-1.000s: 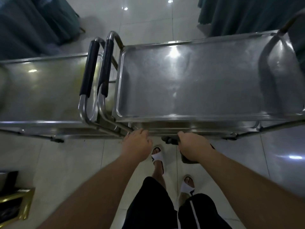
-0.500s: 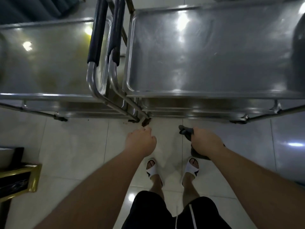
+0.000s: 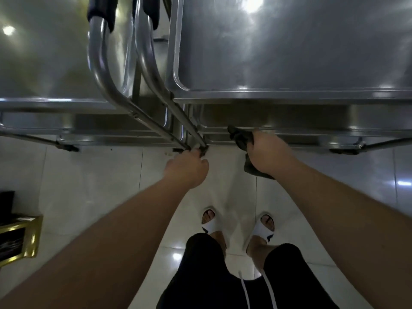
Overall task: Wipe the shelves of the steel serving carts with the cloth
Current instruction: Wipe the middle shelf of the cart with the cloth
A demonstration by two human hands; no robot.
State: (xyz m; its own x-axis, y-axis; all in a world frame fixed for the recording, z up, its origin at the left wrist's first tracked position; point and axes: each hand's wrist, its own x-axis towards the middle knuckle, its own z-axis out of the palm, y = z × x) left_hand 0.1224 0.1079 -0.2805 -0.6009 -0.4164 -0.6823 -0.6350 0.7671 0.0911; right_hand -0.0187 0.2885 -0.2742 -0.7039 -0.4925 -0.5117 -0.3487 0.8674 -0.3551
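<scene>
The right hand is gripping the dark cloth, fingers curled round it, at the edge of the right cart's lower shelf. The left hand is curling loosely just below that cart's leg; whether it is holding anything I cannot tell.

1. Under my feet lies a glossy pale tiled floor with thin grout lines.
2. Ceiling lights glint off the tiles.
3. At my far left stands a gold-framed dark object.
</scene>
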